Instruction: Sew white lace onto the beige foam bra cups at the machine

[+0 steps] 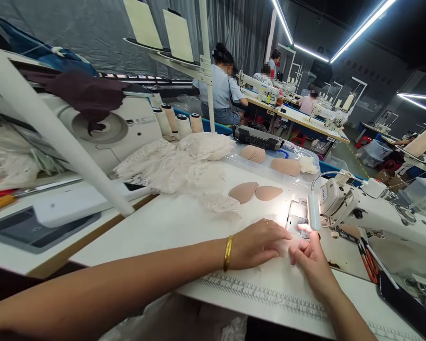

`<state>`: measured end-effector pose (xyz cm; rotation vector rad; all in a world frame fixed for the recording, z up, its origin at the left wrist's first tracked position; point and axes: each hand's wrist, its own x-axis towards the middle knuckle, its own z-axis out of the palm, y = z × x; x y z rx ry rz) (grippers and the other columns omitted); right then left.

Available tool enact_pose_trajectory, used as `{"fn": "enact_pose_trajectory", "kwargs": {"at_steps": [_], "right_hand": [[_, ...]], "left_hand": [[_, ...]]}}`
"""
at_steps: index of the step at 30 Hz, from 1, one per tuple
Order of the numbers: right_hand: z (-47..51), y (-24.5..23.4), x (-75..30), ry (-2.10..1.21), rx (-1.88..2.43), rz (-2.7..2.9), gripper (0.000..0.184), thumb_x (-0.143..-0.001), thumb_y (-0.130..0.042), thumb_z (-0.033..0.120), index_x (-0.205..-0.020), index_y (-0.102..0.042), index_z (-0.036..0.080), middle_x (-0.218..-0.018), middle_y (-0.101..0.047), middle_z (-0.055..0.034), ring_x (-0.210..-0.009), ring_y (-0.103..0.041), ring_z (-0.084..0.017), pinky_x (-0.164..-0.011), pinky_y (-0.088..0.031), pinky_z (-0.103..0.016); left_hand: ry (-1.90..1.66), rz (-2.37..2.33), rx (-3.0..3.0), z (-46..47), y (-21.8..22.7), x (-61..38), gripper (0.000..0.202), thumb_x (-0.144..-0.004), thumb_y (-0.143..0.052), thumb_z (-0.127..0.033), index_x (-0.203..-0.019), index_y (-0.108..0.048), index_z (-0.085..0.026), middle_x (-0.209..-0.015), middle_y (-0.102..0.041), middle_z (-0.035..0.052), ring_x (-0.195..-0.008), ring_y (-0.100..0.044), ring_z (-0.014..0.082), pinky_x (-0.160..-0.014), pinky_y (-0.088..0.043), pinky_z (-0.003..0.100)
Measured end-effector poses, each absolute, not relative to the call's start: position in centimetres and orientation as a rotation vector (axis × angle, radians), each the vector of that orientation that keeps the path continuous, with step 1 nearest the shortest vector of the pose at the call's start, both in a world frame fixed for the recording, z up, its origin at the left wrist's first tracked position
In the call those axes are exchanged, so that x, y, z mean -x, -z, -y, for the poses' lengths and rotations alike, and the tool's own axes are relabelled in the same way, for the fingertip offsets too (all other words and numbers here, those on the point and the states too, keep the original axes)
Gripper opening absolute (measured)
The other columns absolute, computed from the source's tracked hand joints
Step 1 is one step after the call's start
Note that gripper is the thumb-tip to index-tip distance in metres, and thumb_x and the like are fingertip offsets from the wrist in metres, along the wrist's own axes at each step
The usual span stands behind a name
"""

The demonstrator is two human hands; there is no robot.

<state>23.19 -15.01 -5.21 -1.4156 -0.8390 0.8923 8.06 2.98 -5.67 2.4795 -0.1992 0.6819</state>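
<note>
My left hand (261,244), with a gold bracelet (227,253) at the wrist, lies palm down on the white table, its fingers stretched towards the needle area and the thumb apart. Close beside it, my right hand (310,258) has its fingers bent together under the sewing machine's lamp (313,210). Something thin and pale seems to lie between the hands, but it blends into the tabletop. The sewing machine (372,213) stands to the right, its metal plate (296,220) just beyond my fingertips. Two beige cup-shaped pieces (243,192) rest behind my left hand.
White lace (188,166) is heaped at the back left. A clear tray (262,163) holds beige pads (286,166). Orange-handled scissors (369,265) and a black phone (406,303) lie at right. A ruler strip (255,296) lines the front edge. Other people sit at machines beyond.
</note>
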Motion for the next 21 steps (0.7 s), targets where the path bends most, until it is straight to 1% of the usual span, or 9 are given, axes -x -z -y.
{"fn": "enact_pose_trajectory", "kwargs": {"at_steps": [3,6,8,9,11,13,15,18,21], "right_hand": [[15.0,5.0,-20.9,-0.921,1.244,0.649,0.064,-0.080,-0.082,0.043,-0.133,-0.048,0.029,-0.072,-0.059,0.0081,-0.063,-0.052,-0.012,-0.068,-0.045,-0.025],[15.1,5.2,-19.4,-0.910,1.130,0.534,0.064,-0.080,-0.083,0.041,-0.133,-0.048,0.034,-0.080,-0.060,0.0070,-0.065,-0.053,-0.011,-0.070,-0.048,-0.027],[15.3,5.4,-18.5,-0.868,1.099,0.473,0.063,-0.079,-0.084,0.041,-0.132,-0.050,0.036,-0.084,-0.061,0.0059,-0.067,-0.056,-0.012,-0.070,-0.049,-0.028],[15.4,5.7,-17.9,-0.849,1.091,0.449,0.062,-0.079,-0.084,0.042,-0.131,-0.050,0.036,-0.086,-0.062,0.0052,-0.070,-0.058,-0.013,-0.071,-0.051,-0.029],[15.9,6.4,-16.7,-0.822,1.082,0.417,0.061,-0.080,-0.083,0.044,-0.131,-0.050,0.035,-0.095,-0.065,0.0022,-0.079,-0.063,-0.016,-0.074,-0.052,-0.031],[16.7,7.4,-15.7,-0.802,1.084,0.422,0.063,-0.080,-0.082,0.048,-0.131,-0.049,0.035,-0.105,-0.068,-0.0017,-0.088,-0.066,-0.020,-0.077,-0.053,-0.033],[17.6,8.4,-14.9,-0.776,1.120,0.452,0.065,-0.079,-0.083,0.048,-0.132,-0.048,0.033,-0.107,-0.070,-0.0034,-0.088,-0.066,-0.020,-0.077,-0.053,-0.033],[18.7,9.1,-14.6,-0.760,1.209,0.512,0.068,-0.080,-0.082,0.049,-0.136,-0.047,0.031,-0.091,-0.069,0.0001,-0.074,-0.063,-0.018,-0.072,-0.051,-0.030],[18.8,8.4,-15.0,-0.756,1.236,0.521,0.070,-0.082,-0.080,0.051,-0.139,-0.044,0.031,-0.084,-0.065,0.0028,-0.072,-0.062,-0.017,-0.071,-0.051,-0.029]], "left_hand": [[-0.764,-0.286,-2.383,-2.6,5.2,-4.7,0.045,-0.086,-0.065,-0.026,-0.130,-0.056,-0.021,-0.130,-0.065,0.0115,-0.121,-0.059,0.0296,-0.104,-0.046,0.046],[-0.780,-0.595,-2.011,-0.5,4.4,-2.1,0.032,-0.089,-0.065,-0.041,-0.113,-0.063,-0.020,-0.110,-0.070,0.0086,-0.101,-0.065,0.0257,-0.093,-0.052,0.041],[-0.404,-0.433,-1.629,1.9,4.3,-1.0,0.039,-0.092,-0.062,-0.057,-0.097,-0.067,-0.019,-0.087,-0.071,0.0057,-0.077,-0.066,0.0208,-0.075,-0.054,0.034],[-0.143,-0.321,-1.397,3.2,4.4,-0.8,0.048,-0.092,-0.059,-0.064,-0.097,-0.069,-0.018,-0.083,-0.072,0.0066,-0.073,-0.067,0.0208,-0.071,-0.054,0.034],[0.060,-0.245,-0.971,5.2,4.7,-1.1,0.059,-0.086,-0.065,-0.071,-0.105,-0.072,-0.016,-0.090,-0.074,0.0106,-0.080,-0.071,0.0223,-0.078,-0.055,0.035],[-0.062,-0.326,-0.700,6.0,4.8,-2.1,0.058,-0.079,-0.077,-0.064,-0.108,-0.073,-0.014,-0.099,-0.075,0.0124,-0.089,-0.071,0.0216,-0.088,-0.054,0.034],[-0.266,-0.415,-0.595,5.9,4.6,-3.4,0.049,-0.072,-0.089,-0.047,-0.104,-0.074,-0.013,-0.101,-0.075,0.0108,-0.092,-0.070,0.0205,-0.090,-0.053,0.031],[-0.467,-0.498,-0.587,5.1,4.1,-4.9,0.041,-0.063,-0.094,-0.030,-0.095,-0.075,-0.013,-0.095,-0.076,0.0083,-0.088,-0.069,0.0209,-0.082,-0.054,0.029],[-0.439,-0.528,-0.585,4.7,4.0,-5.5,0.035,-0.067,-0.090,-0.030,-0.093,-0.075,-0.012,-0.091,-0.076,0.0084,-0.084,-0.069,0.0213,-0.075,-0.055,0.029]]}}
